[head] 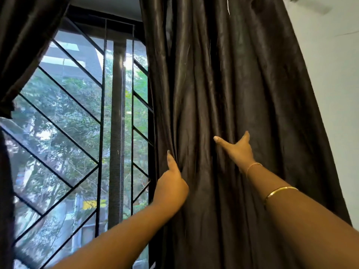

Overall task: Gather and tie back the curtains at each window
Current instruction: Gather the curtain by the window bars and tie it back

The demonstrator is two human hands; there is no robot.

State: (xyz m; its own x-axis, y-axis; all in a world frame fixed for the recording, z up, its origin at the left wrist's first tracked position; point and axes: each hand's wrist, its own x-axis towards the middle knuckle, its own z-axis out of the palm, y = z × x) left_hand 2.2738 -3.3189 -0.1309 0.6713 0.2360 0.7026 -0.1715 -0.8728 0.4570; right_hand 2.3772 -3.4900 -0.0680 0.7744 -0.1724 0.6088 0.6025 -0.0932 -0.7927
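A dark brown satin curtain (233,84) hangs in deep folds right of the window. My left hand (172,183) grips its window-side edge, thumb up and fingers tucked into the fabric. My right hand (238,150) is higher and further right; its fingers are sunk into a fold with the thumb stretched left over the cloth. A second dark curtain (25,39) hangs at the upper left, drawn aside and slanting down to the left edge.
The window (81,117) has a black metal grille with diagonal bars and a mesh screen; trees and buildings show outside. A white wall (334,84) lies right of the curtain. Bangles sit on my right wrist.
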